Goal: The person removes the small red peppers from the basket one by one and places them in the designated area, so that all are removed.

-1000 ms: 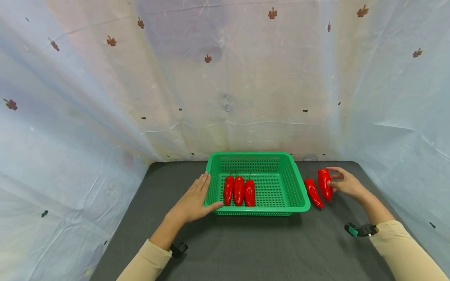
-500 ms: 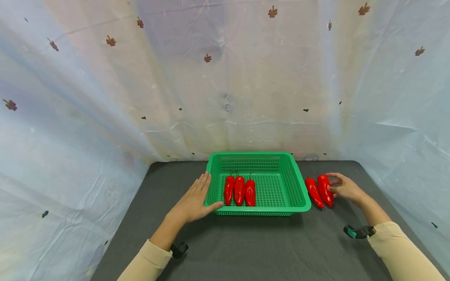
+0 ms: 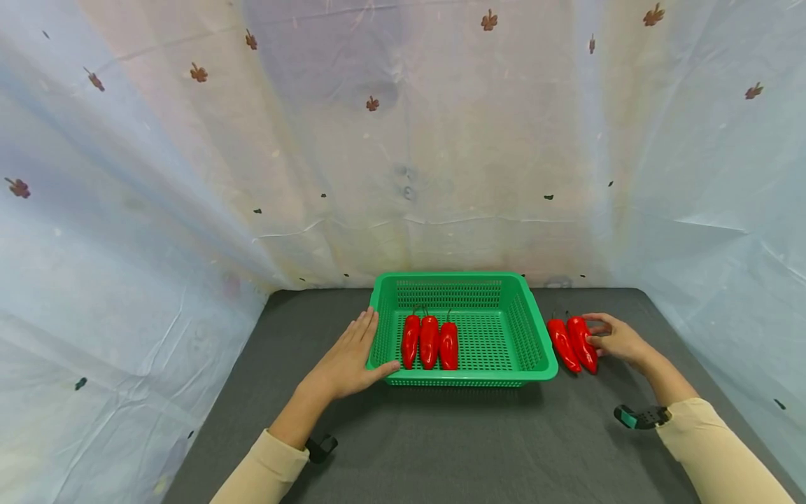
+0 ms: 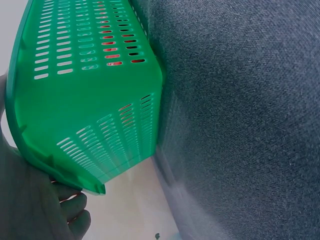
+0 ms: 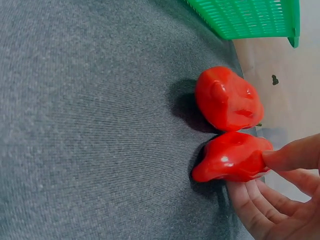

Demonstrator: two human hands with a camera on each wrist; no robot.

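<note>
A green plastic basket (image 3: 488, 343) stands in the middle with 3 red peppers (image 3: 429, 343) side by side in its left half. My left hand (image 3: 343, 360) rests on the basket's left rim near the front corner, fingers straight and thumb spread along the front. To the right of the basket, two glossy red peppers lie side by side on the cloth. My right hand (image 3: 620, 339) pinches the outer pepper (image 5: 232, 157) between thumb and fingers. The inner pepper (image 5: 227, 97) lies right against it, nearer the basket. Both stems are mostly hidden in the right wrist view.
Dark grey cloth (image 3: 441, 441) covers the table. A pale plastic sheet (image 3: 409, 168) with leaf prints hangs behind it and along both sides. Dark straps (image 3: 639, 417) show at both wrists.
My right hand has lowered the outer pepper toward the front onto the cloth and moved it slightly left against the other one. My left hand and the basket stay in place.
</note>
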